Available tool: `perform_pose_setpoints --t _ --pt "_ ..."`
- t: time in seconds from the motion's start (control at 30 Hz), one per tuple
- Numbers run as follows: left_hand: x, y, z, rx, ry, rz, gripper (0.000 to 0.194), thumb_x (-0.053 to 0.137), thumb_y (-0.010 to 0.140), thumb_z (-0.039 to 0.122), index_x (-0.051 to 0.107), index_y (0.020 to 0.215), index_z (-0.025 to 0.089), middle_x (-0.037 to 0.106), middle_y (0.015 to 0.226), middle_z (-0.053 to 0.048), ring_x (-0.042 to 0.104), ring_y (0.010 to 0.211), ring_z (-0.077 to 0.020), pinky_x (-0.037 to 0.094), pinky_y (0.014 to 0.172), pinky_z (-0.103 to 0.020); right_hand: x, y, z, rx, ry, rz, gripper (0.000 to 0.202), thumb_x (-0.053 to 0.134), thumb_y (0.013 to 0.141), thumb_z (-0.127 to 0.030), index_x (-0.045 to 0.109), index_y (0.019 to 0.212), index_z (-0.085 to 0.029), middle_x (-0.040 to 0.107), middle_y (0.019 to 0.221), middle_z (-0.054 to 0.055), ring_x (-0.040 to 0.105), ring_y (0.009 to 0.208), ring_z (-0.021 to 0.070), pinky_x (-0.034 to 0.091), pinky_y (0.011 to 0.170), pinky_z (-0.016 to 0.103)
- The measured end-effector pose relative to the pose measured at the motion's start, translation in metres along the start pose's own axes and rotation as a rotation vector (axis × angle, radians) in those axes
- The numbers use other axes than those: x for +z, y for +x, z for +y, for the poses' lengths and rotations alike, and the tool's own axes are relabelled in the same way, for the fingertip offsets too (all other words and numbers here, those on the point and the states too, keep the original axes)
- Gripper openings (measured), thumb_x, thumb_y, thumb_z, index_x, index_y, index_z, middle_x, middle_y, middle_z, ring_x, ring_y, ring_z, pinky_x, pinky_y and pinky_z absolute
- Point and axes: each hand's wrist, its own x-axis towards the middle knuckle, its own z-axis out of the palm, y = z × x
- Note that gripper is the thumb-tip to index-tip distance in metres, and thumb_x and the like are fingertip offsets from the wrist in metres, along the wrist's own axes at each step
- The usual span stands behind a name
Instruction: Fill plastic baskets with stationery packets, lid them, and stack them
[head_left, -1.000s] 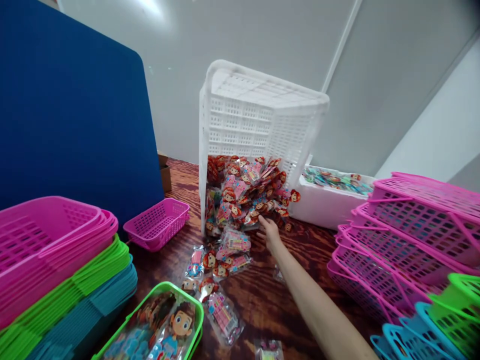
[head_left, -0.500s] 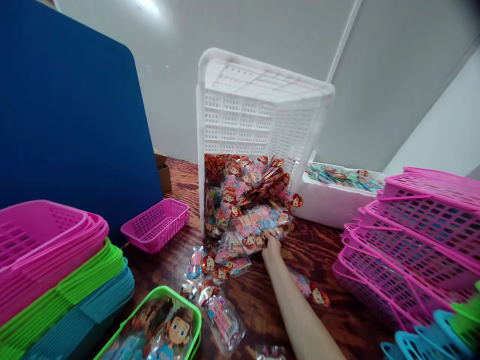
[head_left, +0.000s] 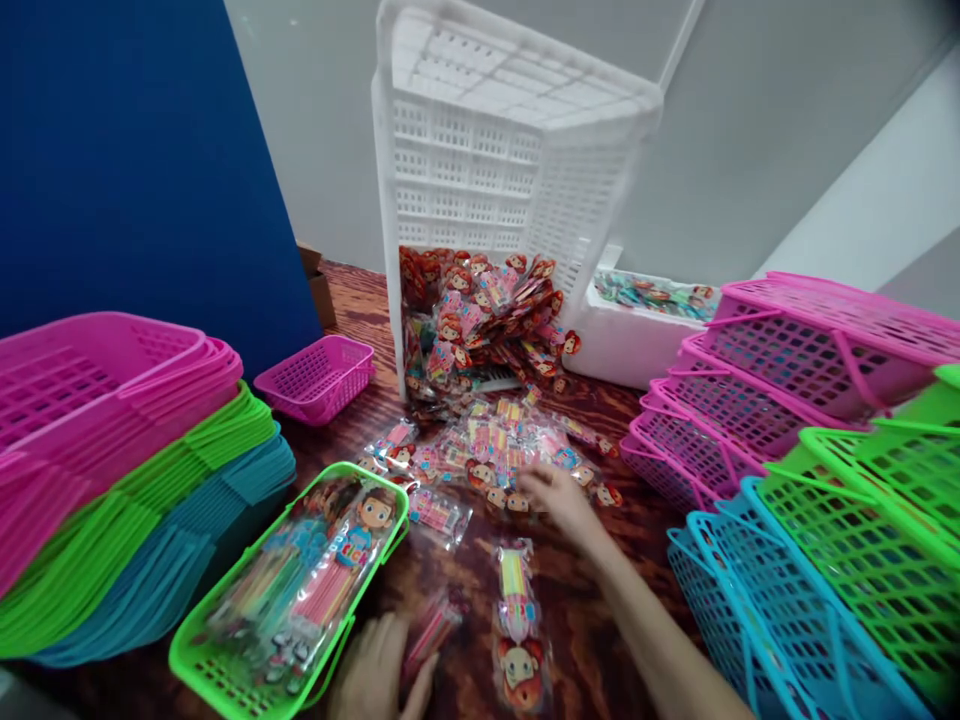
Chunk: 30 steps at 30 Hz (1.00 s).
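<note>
Fingers of the left hand (head_left: pixel 375 665) looked pinched on one blurred packet (head_left: pixel 435 630). Right hand (head_left: pixel 556 497): fingers curled over the loose packets (head_left: pixel 495 440); couldn't tell if gripping.

Change vs half a second earlier: bundle under the right hand, then at the mouth of the white crate (head_left: pixel 461 165), had spread over the table (head_left: pixel 469 570) just in front of it; left hand had come into view. Likely meant packets were within easy reach of both hands.

Counts: one crate, heap (head_left: pixel 480 320) inside; one foam box (head_left: pixel 626 340) right of it; one pink basket (head_left: pixel 322 400) left; one filled green basket (head_left: pixel 214 685) front-left; one separate packet (head_left: pixel 515 580) in front. Loose packets overlapped, uncountable.
</note>
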Motion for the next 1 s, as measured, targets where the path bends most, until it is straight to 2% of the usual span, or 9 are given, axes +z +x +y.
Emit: perform_pose_setpoints --t 0.13,0.27,0.4,0.5,0.67,0.73,0.8,0.9,1.0 --pt "-0.015 0.013 0.007 0.042 -0.128 -0.056 0.026 0.051 0.097 0.033 0.047 0.12 0.021 0.068 0.104 -0.011 0.067 0.094 -0.0284 0.056 0.081 -0.04 -0.022 0.031 -0.001 -0.048 -0.123 0.053 0.016 0.054 0.077 -0.024 0.069 0.073 -0.02 0.068 0.07 0.003 0.06 0.074 0.0207 0.047 0.077 0.035" --pt "-0.046 0.031 0.014 0.015 -0.29 -0.281 0.012 0.054 0.096 0.031 0.051 0.103 0.022 0.065 0.089 -0.005 0.063 0.08 -0.0239 0.052 0.071 -0.034 0.0 -0.017 0.014 -0.199 -0.311 -0.298 0.028 0.057 0.069 -0.006 0.074 0.085 -0.022 0.073 0.102 0.006 0.061 0.104 0.0247 0.042 0.096 0.039" --pt "-0.069 0.032 0.021 -0.04 -0.407 -0.44 0.016 0.057 0.095 0.036 0.053 0.095 0.021 0.062 0.087 -0.004 0.061 0.079 -0.0215 0.048 0.069 -0.031 0.005 -0.063 0.022 -0.502 -0.875 -0.534 0.042 0.048 0.082 -0.002 0.067 0.115 -0.019 0.047 0.147 0.014 0.03 0.142 0.0283 0.029 0.109 0.047" --pt "-0.072 0.028 0.036 0.073 -0.433 -0.469 0.017 0.059 0.093 0.036 0.055 0.098 0.021 0.062 0.089 -0.004 0.06 0.08 -0.0215 0.048 0.071 -0.033 0.004 -0.082 0.021 -0.471 -1.026 -0.478 0.026 0.047 0.09 -0.009 0.067 0.104 -0.017 0.057 0.131 0.017 0.044 0.128 0.0289 0.036 0.101 0.043" --pt "-0.043 0.033 0.067 0.332 -0.265 -0.184 0.011 0.057 0.093 0.028 0.059 0.086 0.019 0.056 0.134 -0.013 0.049 0.125 -0.0317 0.037 0.107 -0.051 0.025 -0.122 0.013 -0.398 -0.847 -0.582 0.021 0.052 0.086 -0.01 0.067 0.098 -0.02 0.069 0.098 0.007 0.06 0.092 0.0209 0.042 0.087 0.034" --pt "-0.031 0.038 0.071 0.371 -0.169 -0.243 0.014 0.057 0.094 0.026 0.06 0.083 0.018 0.057 0.133 -0.013 0.05 0.125 -0.0313 0.032 0.112 -0.055 0.027 -0.126 0.011 -0.385 -0.716 -0.664 0.018 0.057 0.084 -0.013 0.07 0.095 -0.021 0.07 0.097 0.005 0.062 0.09 0.0199 0.044 0.082 0.03" --pt "-0.027 0.043 0.071 0.343 -0.097 -0.454 0.007 0.058 0.094 0.021 0.062 0.09 0.017 0.066 0.111 -0.01 0.061 0.104 -0.0256 0.041 0.105 -0.052 0.019 -0.112 0.01 -0.34 -0.519 -0.743 0.014 0.061 0.083 -0.017 0.073 0.088 -0.023 0.072 0.088 0.002 0.064 0.08 0.0175 0.046 0.072 0.025" --pt "-0.031 0.043 0.071 0.264 -0.035 -0.727 0.016 0.057 0.092 0.014 0.062 0.107 0.019 0.065 0.096 -0.005 0.063 0.085 -0.0221 0.053 0.082 -0.039 -0.001 -0.063 0.01 -0.242 -0.345 -0.535 0.013 0.063 0.081 -0.019 0.074 0.079 -0.026 0.071 0.073 -0.003 0.063 0.067 0.0166 0.047 0.064 0.024" --pt "-0.038 0.037 0.075 0.313 -0.015 -0.738 0.049 0.055 0.093 0.015 0.044 0.14 0.023 0.064 0.104 -0.008 0.063 0.088 -0.0239 0.052 0.074 -0.035 -0.007 -0.014 0.008 -0.132 -0.501 -0.122 0.018 0.056 0.085 -0.018 0.073 0.09 -0.021 0.073 0.088 0.005 0.065 0.082 0.0231 0.048 0.077 0.033"
